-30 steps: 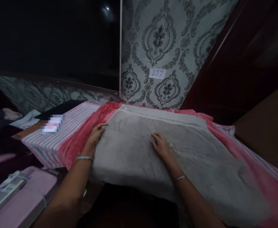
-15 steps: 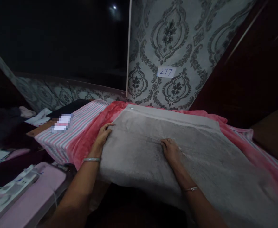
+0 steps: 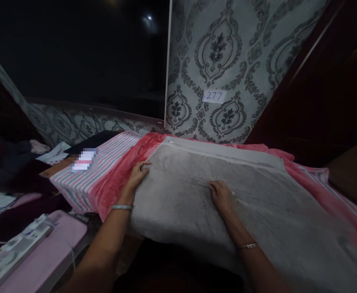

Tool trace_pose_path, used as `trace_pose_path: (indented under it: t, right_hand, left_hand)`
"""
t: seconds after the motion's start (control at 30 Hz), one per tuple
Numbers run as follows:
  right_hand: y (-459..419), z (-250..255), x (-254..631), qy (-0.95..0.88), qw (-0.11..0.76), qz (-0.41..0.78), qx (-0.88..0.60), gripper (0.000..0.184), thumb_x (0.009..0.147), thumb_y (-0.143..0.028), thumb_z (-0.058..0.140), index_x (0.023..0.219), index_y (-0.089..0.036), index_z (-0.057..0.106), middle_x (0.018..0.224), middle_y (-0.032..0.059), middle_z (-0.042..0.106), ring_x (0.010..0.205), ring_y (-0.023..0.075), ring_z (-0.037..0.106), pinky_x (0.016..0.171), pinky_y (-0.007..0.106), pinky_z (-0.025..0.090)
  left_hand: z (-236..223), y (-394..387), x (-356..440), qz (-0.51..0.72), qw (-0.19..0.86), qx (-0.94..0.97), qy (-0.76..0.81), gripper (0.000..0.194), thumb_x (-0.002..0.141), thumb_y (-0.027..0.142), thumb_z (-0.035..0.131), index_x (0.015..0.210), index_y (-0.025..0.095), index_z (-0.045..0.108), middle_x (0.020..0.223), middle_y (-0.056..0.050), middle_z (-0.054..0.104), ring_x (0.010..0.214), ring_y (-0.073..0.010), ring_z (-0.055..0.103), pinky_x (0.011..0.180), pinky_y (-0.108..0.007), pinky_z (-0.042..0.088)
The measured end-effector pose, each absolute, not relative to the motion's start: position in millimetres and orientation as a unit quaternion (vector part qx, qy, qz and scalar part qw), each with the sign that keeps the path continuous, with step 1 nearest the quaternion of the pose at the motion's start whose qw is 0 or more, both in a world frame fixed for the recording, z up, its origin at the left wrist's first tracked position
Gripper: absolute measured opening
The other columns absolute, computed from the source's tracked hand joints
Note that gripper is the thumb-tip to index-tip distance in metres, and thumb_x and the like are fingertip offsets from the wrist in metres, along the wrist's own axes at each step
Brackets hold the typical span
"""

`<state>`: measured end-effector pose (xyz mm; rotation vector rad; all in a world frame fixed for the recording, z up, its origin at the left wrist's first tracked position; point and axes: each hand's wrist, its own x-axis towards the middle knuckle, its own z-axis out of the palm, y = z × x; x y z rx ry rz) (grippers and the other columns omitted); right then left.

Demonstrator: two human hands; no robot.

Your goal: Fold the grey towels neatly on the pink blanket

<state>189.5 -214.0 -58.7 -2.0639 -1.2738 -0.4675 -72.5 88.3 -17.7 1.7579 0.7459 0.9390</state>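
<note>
A grey plush blanket (image 3: 178, 203) with a pale band along its far edge lies spread in front of me. My left hand (image 3: 138, 176) is at its left edge, thumb and fingers closed on the cloth. Farther right, my right hand (image 3: 221, 195) pinches the blanket near its middle, fingertips pressed together. A faint crease runs through the cloth between the two hands. Beneath it a pink plush blanket (image 3: 114, 183) shows at the left, back and right. A striped cloth (image 3: 80, 179) lies under the pink one on the left.
A blurred-out phone-like item (image 3: 84, 160) rests on the striped cloth. At lower left a white power strip (image 3: 16, 248) sits on a pink case (image 3: 53, 252), with clothes (image 3: 10, 162) piled behind. A large dark screen (image 3: 83, 57) and a patterned wall (image 3: 217, 61) stand at the back.
The view has shifted slightly, so everything sits a little lower and to the right. Both hands keep their places on the grey blanket.
</note>
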Motion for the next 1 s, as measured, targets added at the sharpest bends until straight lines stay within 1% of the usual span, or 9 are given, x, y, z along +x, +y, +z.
trace_pose_path:
  t: [0.07,0.13,0.2,0.33,0.43,0.6,0.7,0.8,1.0]
  right_hand:
    - [-214,-59,189,-0.486,0.330,-0.177,-0.789,0.022,0.092,-0.018,0.050,0.094,-0.018,0.072,0.090,0.0094,0.067,0.089,0.0239,0.058,0.081,0.033,0.044]
    - [-213,-58,189,-0.485,0.329,-0.176,-0.791,0.022,0.092,-0.018,0.050,0.094,-0.018,0.072,0.091,0.0098,0.067,0.090,0.0242,0.058,0.081,0.034,0.045]
    - [-213,-58,189,-0.484,0.331,-0.177,-0.791,0.022,0.093,-0.018,0.049,0.095,-0.019,0.072,0.092,0.0097,0.067,0.091,0.0244,0.058,0.082,0.035,0.045]
    - [-213,-58,189,-0.483,0.346,-0.186,-0.782,0.023,0.094,-0.019,0.048,0.095,-0.019,0.071,0.091,0.0096,0.067,0.090,0.0244,0.058,0.081,0.035,0.045]
    - [-213,-57,189,-0.476,0.349,-0.192,-0.784,0.024,0.095,-0.019,0.047,0.096,-0.019,0.071,0.092,0.0096,0.067,0.091,0.0245,0.059,0.082,0.035,0.045]
    - [-211,-54,188,-0.469,0.320,-0.178,-0.803,0.022,0.095,-0.018,0.050,0.095,-0.020,0.072,0.092,0.0089,0.068,0.092,0.0243,0.058,0.083,0.035,0.045]
    - [-211,-52,188,-0.465,0.315,-0.172,-0.809,0.021,0.095,-0.018,0.051,0.096,-0.020,0.072,0.093,0.0088,0.067,0.093,0.0242,0.058,0.083,0.034,0.045]
    - [-211,-51,187,-0.465,0.321,-0.170,-0.807,0.021,0.095,-0.018,0.052,0.096,-0.021,0.072,0.092,0.0083,0.067,0.093,0.0238,0.058,0.083,0.033,0.044]
    - [-212,-50,188,-0.471,0.325,-0.167,-0.803,0.022,0.095,-0.018,0.051,0.096,-0.022,0.073,0.092,0.0083,0.067,0.093,0.0238,0.058,0.082,0.034,0.045]
  left_hand:
    - [-16,90,-71,0.389,0.459,0.739,0.303,0.030,0.064,0.028,0.064,0.092,0.020,0.072,0.096,-0.005,0.066,0.094,-0.0232,0.058,0.088,-0.035,0.047]
    - [-14,93,-70,0.385,0.441,0.754,0.300,0.023,0.066,0.027,0.064,0.087,0.021,0.072,0.093,-0.005,0.065,0.097,-0.0249,0.058,0.096,-0.039,0.045]
    - [-9,96,-69,0.376,0.428,0.768,0.292,0.017,0.067,0.026,0.064,0.082,0.021,0.070,0.090,-0.005,0.064,0.096,-0.0250,0.058,0.100,-0.041,0.044]
    - [4,105,-70,0.367,0.408,0.789,0.276,0.008,0.071,0.026,0.064,0.076,0.021,0.067,0.085,-0.004,0.062,0.094,-0.0248,0.057,0.100,-0.040,0.043]
    - [8,109,-70,0.376,0.398,0.792,0.270,0.008,0.076,0.026,0.062,0.079,0.021,0.067,0.087,-0.004,0.063,0.095,-0.0241,0.056,0.099,-0.038,0.044]
    - [-5,107,-70,0.373,0.422,0.778,0.280,0.008,0.079,0.026,0.060,0.079,0.019,0.064,0.086,-0.004,0.063,0.091,-0.0231,0.057,0.091,-0.036,0.047]
    - [-12,107,-71,0.366,0.415,0.785,0.279,0.009,0.079,0.028,0.060,0.080,0.020,0.065,0.086,-0.004,0.063,0.091,-0.0236,0.058,0.093,-0.038,0.047]
    - [-15,109,-70,0.373,0.399,0.789,0.283,0.009,0.079,0.028,0.059,0.080,0.021,0.064,0.090,-0.005,0.064,0.095,-0.0252,0.058,0.098,-0.041,0.045]
    - [-18,114,-68,0.364,0.316,0.826,0.292,0.012,0.079,0.030,0.055,0.080,0.022,0.063,0.087,-0.005,0.063,0.095,-0.0259,0.057,0.096,-0.041,0.046]
